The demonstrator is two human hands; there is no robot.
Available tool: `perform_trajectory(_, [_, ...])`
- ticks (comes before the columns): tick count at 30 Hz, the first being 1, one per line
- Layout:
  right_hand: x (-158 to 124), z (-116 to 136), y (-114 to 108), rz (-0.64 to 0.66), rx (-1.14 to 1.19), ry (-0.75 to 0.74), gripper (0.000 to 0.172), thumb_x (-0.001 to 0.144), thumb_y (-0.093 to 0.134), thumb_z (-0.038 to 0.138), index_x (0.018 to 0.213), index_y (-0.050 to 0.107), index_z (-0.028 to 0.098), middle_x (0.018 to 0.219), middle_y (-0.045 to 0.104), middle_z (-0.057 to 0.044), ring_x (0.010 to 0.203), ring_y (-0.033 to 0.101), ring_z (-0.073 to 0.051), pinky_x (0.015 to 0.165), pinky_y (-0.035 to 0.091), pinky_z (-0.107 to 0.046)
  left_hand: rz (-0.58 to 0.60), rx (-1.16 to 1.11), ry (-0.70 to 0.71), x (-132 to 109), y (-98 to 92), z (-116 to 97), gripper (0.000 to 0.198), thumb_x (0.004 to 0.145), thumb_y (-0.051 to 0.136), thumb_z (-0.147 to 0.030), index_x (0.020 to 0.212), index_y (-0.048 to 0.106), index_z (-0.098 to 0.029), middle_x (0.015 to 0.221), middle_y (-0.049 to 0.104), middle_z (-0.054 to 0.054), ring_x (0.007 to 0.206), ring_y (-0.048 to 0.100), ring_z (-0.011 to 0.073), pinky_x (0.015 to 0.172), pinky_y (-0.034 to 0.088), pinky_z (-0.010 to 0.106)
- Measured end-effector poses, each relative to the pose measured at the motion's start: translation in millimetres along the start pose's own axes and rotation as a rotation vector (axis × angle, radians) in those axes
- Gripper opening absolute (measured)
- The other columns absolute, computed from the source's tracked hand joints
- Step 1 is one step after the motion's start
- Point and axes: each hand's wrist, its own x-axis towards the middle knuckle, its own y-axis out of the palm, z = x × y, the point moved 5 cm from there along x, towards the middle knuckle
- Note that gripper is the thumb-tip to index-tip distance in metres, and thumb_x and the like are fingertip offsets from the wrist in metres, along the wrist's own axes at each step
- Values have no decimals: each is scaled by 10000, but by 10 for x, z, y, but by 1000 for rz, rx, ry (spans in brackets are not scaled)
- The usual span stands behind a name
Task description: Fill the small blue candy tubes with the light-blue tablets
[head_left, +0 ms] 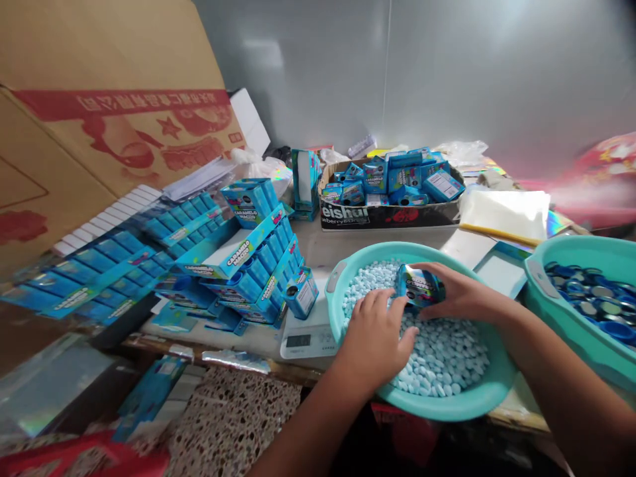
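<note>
Left hand (375,334) palm-down over pale blue candies (447,361) in a turquoise basin (501,381); fingers bent, grip hidden, cannot tell. Small blue box (419,289) just beyond its fingertips, above candies. Right hand (457,291) clamps box's right end, fingers along far edge, thumb near.

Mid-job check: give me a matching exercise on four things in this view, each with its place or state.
Things:
1. Right hand
2. Candies
3. Scale
4. Black-fronted carton

Places and states:
A. Left of the candy basin
B. Heaped with blue packs
C. Gripping a small blue box
D. Pale blue, loose in a basin

Pairs: 1-C, 2-D, 3-A, 4-B.
</note>
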Motion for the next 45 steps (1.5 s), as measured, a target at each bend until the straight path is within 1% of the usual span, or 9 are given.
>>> perform_trajectory(3, [6, -76, -38, -168, -116, -75, 795, 744, 754, 516, 1424, 455, 233, 1395, 495, -142, 1273, 513, -348, 1090, 447, -477, 205, 92, -138, 69, 197, 122, 688, 928, 559, -434, 1487, 425, -55, 1601, 314, 212, 1486, 263, 392, 1214, 270, 577])
perform_trajectory(5, [30, -142, -23, -232, -188, -95, 778, 738, 755, 470, 1421, 456, 247, 1405, 481, -153, 1278, 504, -370, 1079, 452, -505, 261, 101, -154, 68, 279, 164, 721, 937, 525, -478, 1510, 395, -60, 1629, 262, 189, 1503, 223, 392, 1223, 262, 580])
perform_trajectory(10, [137, -201, -20, -268, -166, -27, 760, 760, 730, 483, 1435, 419, 325, 1433, 445, -127, 1306, 475, -382, 1074, 445, -561, 340, 111, -195, 102, 330, 178, 683, 929, 560, -453, 1503, 419, -110, 1561, 403, 173, 1396, 383, 426, 1141, 375, 648])
perform_trajectory(17, [157, -226, 29, -151, -146, 54, 807, 741, 742, 568, 1449, 451, 310, 1486, 410, -130, 1350, 440, -392, 1135, 383, -581, 338, 132, -89, 178, 305, 105, 554, 911, 605, -379, 1401, 520, -133, 1361, 561, 183, 1255, 493, 418, 1079, 426, 666])
perform_trajectory(22, [42, -206, 138, -134, -229, 113, 860, 753, 702, 646, 1484, 444, 275, 1513, 369, -162, 1363, 415, -430, 1124, 387, -613, 290, 77, -39, 147, 201, 69, 362, 925, 585, -291, 1264, 585, -165, 1218, 600, 122, 1107, 543, 336, 957, 518, 576])
perform_trajectory(26, [-4, -147, 162, -150, -291, 86, 784, 799, 676, 598, 1458, 478, 223, 1515, 362, -192, 1383, 400, -421, 1136, 381, -602, 257, -25, -29, 81, 169, 109, 207, 939, 513, -190, 1094, 644, -156, 1117, 646, 102, 1052, 576, 299, 945, 523, 532])
perform_trajectory(33, [-8, -116, 128, -229, -461, -56, 571, 829, 691, 493, 1315, 602, 207, 1508, 355, -204, 1374, 411, -424, 1091, 427, -606, 223, -116, -105, 5, 132, 178, 238, 953, 491, -179, 995, 725, -166, 1032, 728, 83, 1026, 626, 271, 969, 502, 478])
perform_trajectory(40, [-22, -166, 114, -174, -354, -30, 562, 811, 717, 467, 1315, 608, 243, 1423, 485, -154, 1289, 516, -367, 1066, 481, -557, 210, -37, -78, 45, 45, 145, 217, 963, 519, -269, 984, 725, -202, 1006, 736, 60, 1016, 595, 292, 966, 447, 551])
perform_trajectory(45, [-34, -227, 89, -143, -261, -36, 562, 826, 705, 489, 1331, 604, 264, 1443, 471, -138, 1322, 494, -351, 1099, 451, -561, 258, -191, 39, -12, 100, 106, 143, 916, 600, -250, 938, 736, -207, 982, 736, 34, 982, 637, 238, 922, 472, 428])
